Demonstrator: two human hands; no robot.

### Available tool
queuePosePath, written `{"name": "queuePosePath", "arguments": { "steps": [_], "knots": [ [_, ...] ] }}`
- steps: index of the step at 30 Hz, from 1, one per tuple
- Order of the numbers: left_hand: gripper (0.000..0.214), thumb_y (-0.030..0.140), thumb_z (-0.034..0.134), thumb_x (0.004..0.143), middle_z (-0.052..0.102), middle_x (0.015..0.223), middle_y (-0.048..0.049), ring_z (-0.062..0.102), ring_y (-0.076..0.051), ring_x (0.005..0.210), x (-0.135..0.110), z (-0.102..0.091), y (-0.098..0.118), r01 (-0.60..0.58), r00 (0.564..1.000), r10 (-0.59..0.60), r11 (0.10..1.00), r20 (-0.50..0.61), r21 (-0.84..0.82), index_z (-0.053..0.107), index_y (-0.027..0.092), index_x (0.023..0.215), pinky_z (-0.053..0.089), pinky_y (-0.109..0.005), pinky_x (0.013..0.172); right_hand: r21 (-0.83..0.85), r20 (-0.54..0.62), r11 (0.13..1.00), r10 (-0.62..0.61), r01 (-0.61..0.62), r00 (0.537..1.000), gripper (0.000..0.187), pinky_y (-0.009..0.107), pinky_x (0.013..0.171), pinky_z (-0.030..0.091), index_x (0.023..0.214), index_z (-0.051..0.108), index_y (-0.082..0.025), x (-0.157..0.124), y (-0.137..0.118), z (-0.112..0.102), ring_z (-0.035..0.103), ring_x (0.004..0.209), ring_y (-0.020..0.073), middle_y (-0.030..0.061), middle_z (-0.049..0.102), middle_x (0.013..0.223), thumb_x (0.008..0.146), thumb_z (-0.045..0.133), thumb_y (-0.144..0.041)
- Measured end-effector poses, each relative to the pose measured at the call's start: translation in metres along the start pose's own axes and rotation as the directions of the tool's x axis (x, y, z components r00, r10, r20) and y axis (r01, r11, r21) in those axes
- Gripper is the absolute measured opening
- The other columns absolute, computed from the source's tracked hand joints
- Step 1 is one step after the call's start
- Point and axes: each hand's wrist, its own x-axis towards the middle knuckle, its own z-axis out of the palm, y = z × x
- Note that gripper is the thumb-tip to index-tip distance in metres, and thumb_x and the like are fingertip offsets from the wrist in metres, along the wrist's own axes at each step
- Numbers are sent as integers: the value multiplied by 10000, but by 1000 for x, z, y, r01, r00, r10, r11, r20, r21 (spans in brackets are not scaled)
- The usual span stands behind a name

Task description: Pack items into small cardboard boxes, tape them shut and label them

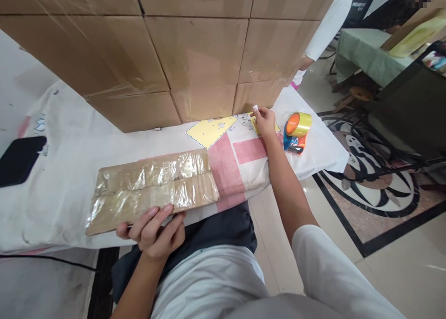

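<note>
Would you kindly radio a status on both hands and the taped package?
Left hand holding taped package by near edge. Right hand pinching small white piece. Yellow tape roll to its right; cardboard boxes stacked beyond package.

The package [139,184] is brown under glossy clear tape [197,161]; the boxes [209,49] are plain brown. The white cloth [69,142] bears pink blocks [228,170] and dotted yellow patches [209,130]. The tape roll [304,123] is yellow with an orange core [293,123], the dispenser [288,142] blue and orange. The scrap [255,108] is white.

Pale tile flr [400,268] w/ dark-bordered round inlay [393,196], green-clothed tbl [364,47] & wdn stool [360,94] at R.
</note>
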Motion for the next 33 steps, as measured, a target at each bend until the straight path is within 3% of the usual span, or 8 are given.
{"name": "queuePosePath", "arguments": {
  "steps": [4, 6, 9, 12, 18, 22, 28, 33],
  "knots": [
    [186, 130, 772, 746, 714, 916, -38, 616, -228, 1024, -2, -1, -1, -15, 1000, 15, 1000, -10, -3, 723, 305, 785, 281, -511, 1203, -105, -65, 993, -59, 52, 996, 170, 302, 833, 506, 946, 726, -179, 3, 2, -1, 634, 869, 174, 71, 715, 1030, 909, 626, -312],
    [182, 143, 775, 752, 717, 928, -34, 623, -227, 1015, -3, -2, 0, 3, 1000, -3, 1000, 5, 6, 727, 314, 792, 282, -518, 1199, -175, -69, 983, -65, 52, 995, 178, 321, 870, 506, 955, 736, -168, 5, 4, -2, 635, 921, 190, 91, 698, 1057, 911, 581, -244],
    [179, 164, 789, 752, 723, 940, -29, 628, -228, 1008, -5, -3, 0, 30, 999, -31, 999, 28, 28, 733, 325, 805, 288, -517, 1192, -341, -3, 938, -66, 61, 998, 206, 400, 988, 471, 984, 752, -159, 5, 6, -4, 617, 1018, 233, 119, 674, 1101, 901, 573, -217],
    [186, 160, 791, 750, 719, 938, -25, 623, -224, 1004, -4, -3, 0, 11, 1000, -12, 1000, 19, 12, 732, 323, 817, 285, -501, 1199, -513, 97, 854, -43, 87, 994, 207, 517, 1116, 356, 1014, 776, -195, 0, 6, -5, 529, 1199, 305, 128, 631, 1231, 866, 636, -236],
    [181, 147, 783, 753, 716, 947, -22, 621, -209, 1017, -5, -1, 0, 17, 1000, -17, 1000, -1, -19, 720, 310, 802, 260, -491, 1215, -617, 136, 786, 41, 52, 990, 177, 591, 1062, 376, 981, 771, -221, -7, 4, -6, 461, 1214, 378, 126, 595, 1262, 839, 669, -250],
    [192, 151, 779, 750, 723, 967, -12, 627, -212, 1030, -7, 0, 1, 36, 999, -36, 999, -3, 0, 721, 326, 805, 259, -500, 1208, -557, 94, 829, 8, 46, 996, 96, 522, 1040, 421, 865, 730, -206, -2, 8, -6, 530, 1118, 325, 114, 651, 1135, 845, 637, -220],
    [215, 143, 775, 755, 705, 956, -20, 593, -221, 1042, -4, 0, 0, 5, 1000, -5, 1000, 6, -25, 732, 335, 842, 233, -496, 1216, -268, 4, 962, 62, -59, 998, 113, 352, 771, 496, 753, 620, -198, 4, 7, -7, 598, 739, 205, 36, 642, 726, 865, 610, -208],
    [202, 162, 788, 748, 717, 959, -18, 605, -224, 1009, -5, -1, 0, 19, 1000, -19, 1000, 9, -14, 739, 337, 834, 258, -512, 1192, -108, -12, 986, 124, -124, 992, 232, 298, 630, 467, 765, 579, -214, 2, 5, -7, 564, 624, 164, 1, 600, 634, 869, 681, -394]
  ]
}}
